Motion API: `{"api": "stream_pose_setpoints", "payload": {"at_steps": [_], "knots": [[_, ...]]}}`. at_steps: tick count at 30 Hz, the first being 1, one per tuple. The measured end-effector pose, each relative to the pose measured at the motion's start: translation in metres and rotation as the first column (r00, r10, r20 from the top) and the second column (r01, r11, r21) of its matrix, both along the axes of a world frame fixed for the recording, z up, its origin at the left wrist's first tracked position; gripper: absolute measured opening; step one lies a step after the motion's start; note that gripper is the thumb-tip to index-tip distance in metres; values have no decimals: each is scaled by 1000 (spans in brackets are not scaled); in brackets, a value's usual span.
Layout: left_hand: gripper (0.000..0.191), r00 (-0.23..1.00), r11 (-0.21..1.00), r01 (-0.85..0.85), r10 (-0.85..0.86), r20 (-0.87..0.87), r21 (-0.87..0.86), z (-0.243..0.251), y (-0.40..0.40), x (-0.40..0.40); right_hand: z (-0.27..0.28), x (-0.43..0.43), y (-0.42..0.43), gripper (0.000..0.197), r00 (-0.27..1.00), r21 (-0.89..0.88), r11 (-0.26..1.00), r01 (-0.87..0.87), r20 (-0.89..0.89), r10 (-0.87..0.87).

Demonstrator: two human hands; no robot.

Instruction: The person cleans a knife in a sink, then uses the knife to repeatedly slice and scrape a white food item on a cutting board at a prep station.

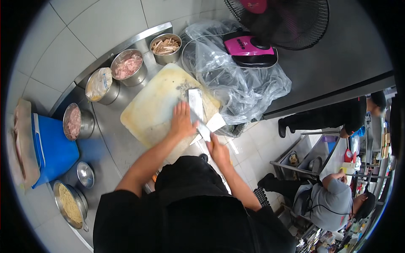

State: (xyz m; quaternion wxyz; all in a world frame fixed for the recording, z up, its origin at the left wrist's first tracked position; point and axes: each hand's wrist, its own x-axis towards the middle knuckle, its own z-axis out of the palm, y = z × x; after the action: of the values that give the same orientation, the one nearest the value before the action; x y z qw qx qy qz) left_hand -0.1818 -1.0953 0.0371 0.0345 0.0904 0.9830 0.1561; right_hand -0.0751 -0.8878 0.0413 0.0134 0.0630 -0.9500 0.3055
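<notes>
My right hand [218, 151] is closed around the handle of a knife [204, 130], whose blade points up and left across the right part of a worn, yellowish cutting board [152, 98]. Flat on the board beside the blade lies my left hand [183, 118], fingers extended and thumb out, close to the knife. Just beyond the blade is a pale, shiny flat strip [196, 101]; its material is unclear. A white flat piece [216, 122] juts over the board's right edge. What lies directly under my left palm is hidden.
Steel pots with pink minced meat [128, 65] and light strips [166, 46] stand behind the board. At left are a blue cooler box [55, 150] and a colander of noodles [69, 204]. Clear plastic bags [243, 88] and a fan [250, 49] adjoin the board; two people work at right.
</notes>
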Motion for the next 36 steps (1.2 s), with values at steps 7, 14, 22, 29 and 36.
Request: {"api": "stream_pose_setpoints", "payload": {"at_steps": [7, 14, 22, 29, 36], "knots": [[94, 997, 994, -64, 68, 37, -94, 0, -11, -122, -11, -115, -15, 48, 995, -16, 1000, 15, -96, -16], [102, 994, 997, 71, -74, 85, 35, 6, 12, 49, -6, 58, 10, 53, 997, 11, 999, 32, -64, -31], [98, 998, 993, -53, 55, 19, -106, 5, -11, -121, -7, -118, -15, 45, 992, -62, 998, 3, -122, -10], [100, 996, 999, 53, -53, 66, -7, 8, 19, 39, -6, 49, 9, 47, 998, -95, 993, 64, -7, -65], [101, 997, 999, 27, -30, -73, -36, -4, 19, -51, -5, -37, 0, 43, 993, 108, 988, 108, -55, -102]]}}
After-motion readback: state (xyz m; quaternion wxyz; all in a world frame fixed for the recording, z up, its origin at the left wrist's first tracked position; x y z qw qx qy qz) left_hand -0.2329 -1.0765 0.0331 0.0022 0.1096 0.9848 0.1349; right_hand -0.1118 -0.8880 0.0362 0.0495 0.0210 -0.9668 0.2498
